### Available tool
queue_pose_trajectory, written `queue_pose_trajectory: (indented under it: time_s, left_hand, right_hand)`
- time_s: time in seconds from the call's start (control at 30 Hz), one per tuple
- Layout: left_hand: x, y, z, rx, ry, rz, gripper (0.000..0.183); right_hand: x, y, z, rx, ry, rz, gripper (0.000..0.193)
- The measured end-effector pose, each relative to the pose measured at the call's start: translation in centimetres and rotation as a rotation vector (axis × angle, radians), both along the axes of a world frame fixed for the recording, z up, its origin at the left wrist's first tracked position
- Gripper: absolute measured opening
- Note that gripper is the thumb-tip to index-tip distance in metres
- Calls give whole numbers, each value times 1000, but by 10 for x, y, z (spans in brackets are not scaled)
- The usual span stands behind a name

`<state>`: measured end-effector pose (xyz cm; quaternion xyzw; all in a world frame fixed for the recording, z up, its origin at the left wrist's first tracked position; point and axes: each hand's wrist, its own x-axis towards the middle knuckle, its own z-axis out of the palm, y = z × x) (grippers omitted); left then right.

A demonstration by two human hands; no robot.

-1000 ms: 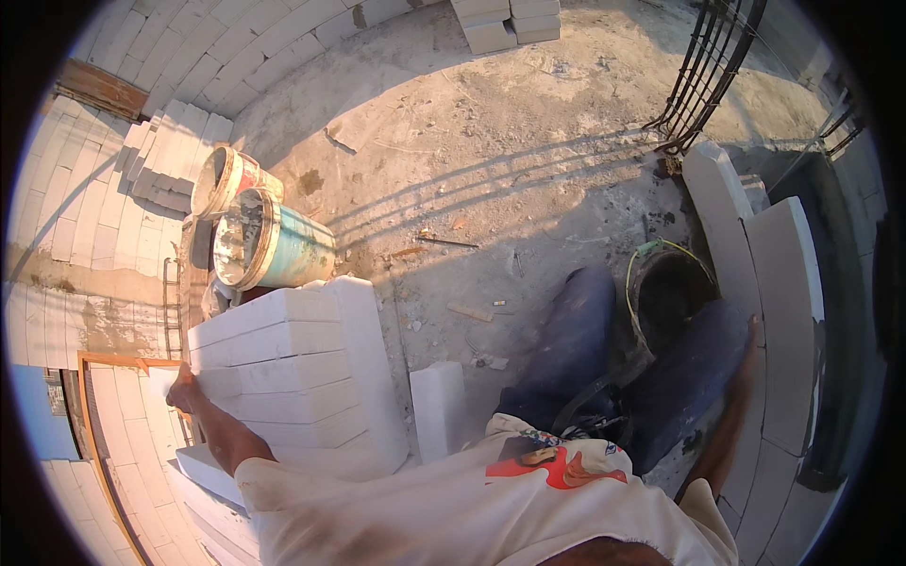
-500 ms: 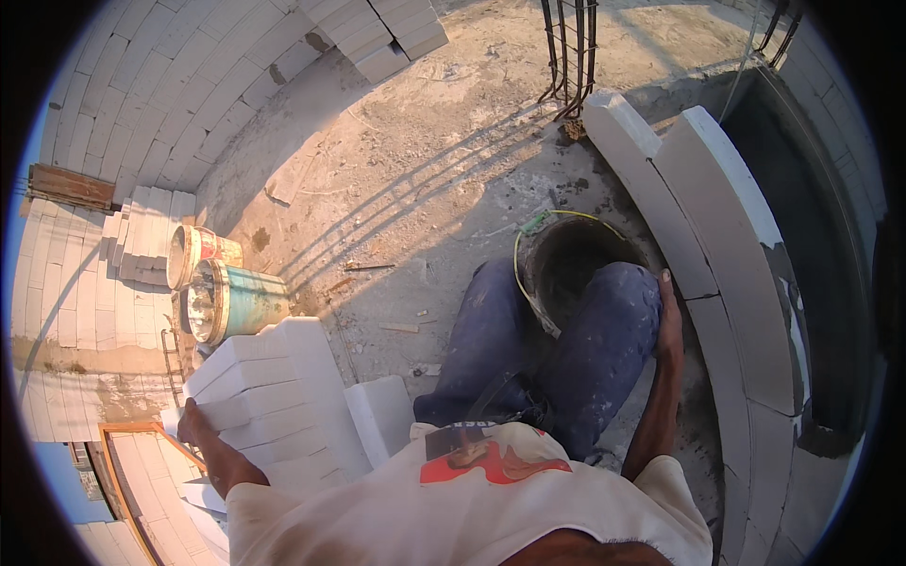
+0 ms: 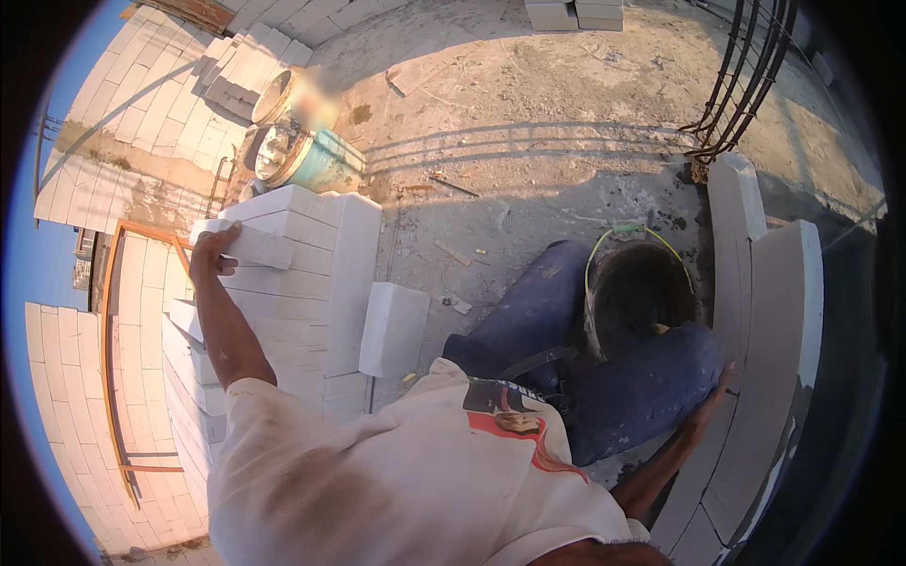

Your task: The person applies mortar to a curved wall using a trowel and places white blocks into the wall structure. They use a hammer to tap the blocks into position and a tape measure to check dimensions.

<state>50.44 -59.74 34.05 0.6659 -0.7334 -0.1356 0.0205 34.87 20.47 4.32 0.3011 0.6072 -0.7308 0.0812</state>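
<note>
Left hand (image 3: 213,251): clasped on the left part of a white block (image 3: 261,247), well apart from the right
Right hand (image 3: 721,383): against the right knee (image 3: 694,358); cannot tell if gripping
White block: atop the block stack (image 3: 353,264)
Handling: probably stiff, fairly heavy, dry, chip-prone at corners; best held across its narrow width, mid-length
Long axis: left to right, right end slanting slightly personward
Between knees: dark bucket (image 3: 640,294)

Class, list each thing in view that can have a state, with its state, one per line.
Left hand: fingers curled on the white block
White block: gripped at one end
Right hand: at the right knee
Dark bucket: open-topped, contents unclear
Turquoise bucket: open-topped, residue-crusted
Rebar cage: upright, bare
</note>
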Motion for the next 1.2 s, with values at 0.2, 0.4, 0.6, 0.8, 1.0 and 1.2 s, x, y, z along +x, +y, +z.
queue_pose_trajectory:
  time_s: [0.2,0.4,0.6,0.8,1.0,1.2]
  left_hand:
    - [92,-121,45,114,-306,-156,61]
    - [58,-122,30,-392,-369,-909,144]
    - [54,-139,5,-352,-455,-1121,113]
    - [43,-56,28,-279,-733,-1180,95]
    - [-23,37,5,-257,-547,-1232,104]
    - [-139,162,-21,-57,-115,-1464,102]
  right_hand:
    - [0,-17,-4,124,-6,-53,101]
    - [-17,-33,6,18,-32,37,94]
    - [-36,-35,7,-28,-2,22,88]
    - [-22,-46,14,47,-20,-2,92]
    - [-10,-42,24,128,142,93,78]
    - [17,-20,16,231,361,36,68]
